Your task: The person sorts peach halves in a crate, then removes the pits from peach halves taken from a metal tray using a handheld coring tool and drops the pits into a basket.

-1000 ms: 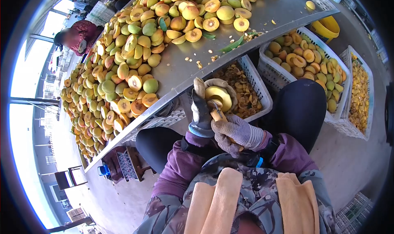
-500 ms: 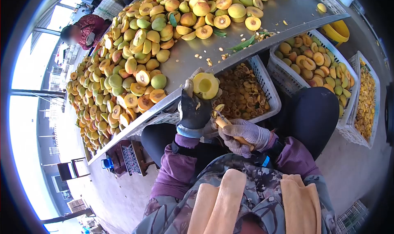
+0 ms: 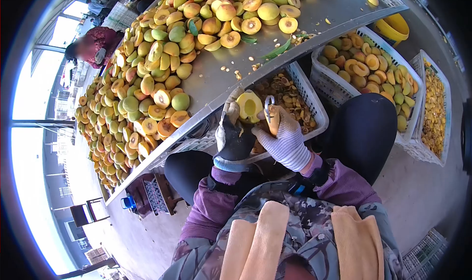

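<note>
In a dark glove with a pale cuff, my left hand (image 3: 233, 138) grips a halved peach (image 3: 250, 106), its cut face and hollow centre turned up towards me. Beside it, my right hand (image 3: 287, 141) in a striped white glove is closed around a pitting knife (image 3: 272, 121). That tool has a pale wooden handle and a curved metal loop pointing up, just right of the peach half and apart from it. Below both hands stands a white crate (image 3: 322, 117) holding brownish pits and scraps. My left fingertips are near the edge of the metal table (image 3: 211, 86).
Many peach halves (image 3: 147, 83) are heaped on the table, with leaves and loose kernels near its edge. At right stand a crate of peach halves (image 3: 371, 66), a crate of yellow scraps (image 3: 435, 113) and a yellow bucket (image 3: 393, 29). Another person (image 3: 101, 46) sits at far left.
My right hand has risen and turned, bringing the knife's loop upright beside the peach half. The yellow piece at the loop no longer shows there. The view has shifted slightly.
</note>
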The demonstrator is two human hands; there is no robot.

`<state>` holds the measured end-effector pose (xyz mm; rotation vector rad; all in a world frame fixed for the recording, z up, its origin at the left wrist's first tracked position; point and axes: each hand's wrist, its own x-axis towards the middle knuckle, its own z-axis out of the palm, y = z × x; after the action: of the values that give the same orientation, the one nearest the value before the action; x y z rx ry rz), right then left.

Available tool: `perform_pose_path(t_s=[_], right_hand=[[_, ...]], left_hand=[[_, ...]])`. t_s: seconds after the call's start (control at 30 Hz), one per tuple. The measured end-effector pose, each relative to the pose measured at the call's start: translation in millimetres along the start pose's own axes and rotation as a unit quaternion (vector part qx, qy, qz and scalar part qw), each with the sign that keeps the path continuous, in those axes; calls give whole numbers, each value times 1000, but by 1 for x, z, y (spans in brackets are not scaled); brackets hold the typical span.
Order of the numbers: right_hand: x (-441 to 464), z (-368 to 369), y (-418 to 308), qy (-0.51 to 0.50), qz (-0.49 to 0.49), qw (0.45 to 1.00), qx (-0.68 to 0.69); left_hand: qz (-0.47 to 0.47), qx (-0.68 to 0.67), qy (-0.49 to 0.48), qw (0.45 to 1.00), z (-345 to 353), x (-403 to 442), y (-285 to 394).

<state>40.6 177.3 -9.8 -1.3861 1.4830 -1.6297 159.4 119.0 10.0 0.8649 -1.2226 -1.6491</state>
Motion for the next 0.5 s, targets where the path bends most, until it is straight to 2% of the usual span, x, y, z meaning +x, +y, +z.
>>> perform_pose_path(t_s=[0.07, 0.27, 0.37, 0.4, 0.47, 0.5], right_hand=[[3, 0, 2, 5, -26, 999, -33], [6, -8, 15, 3, -49, 998, -48], [9, -19, 17, 70, 26, 997, -27], [8, -24, 20, 43, 113, 992, -19], [14, -30, 25, -8, 49, 980, -191], [14, -28, 21, 10, 17, 986, -166]], left_hand=[[-45, -168, -6, 985, 7, -2, -7], [-32, -71, -27, 997, 14, -3, -6], [3, -54, -34, 998, 6, -2, -5], [14, -48, -38, 998, 4, -1, -3], [-5, -66, -11, 998, -4, 6, -2], [0, -91, 24, 996, -2, 6, 0]])
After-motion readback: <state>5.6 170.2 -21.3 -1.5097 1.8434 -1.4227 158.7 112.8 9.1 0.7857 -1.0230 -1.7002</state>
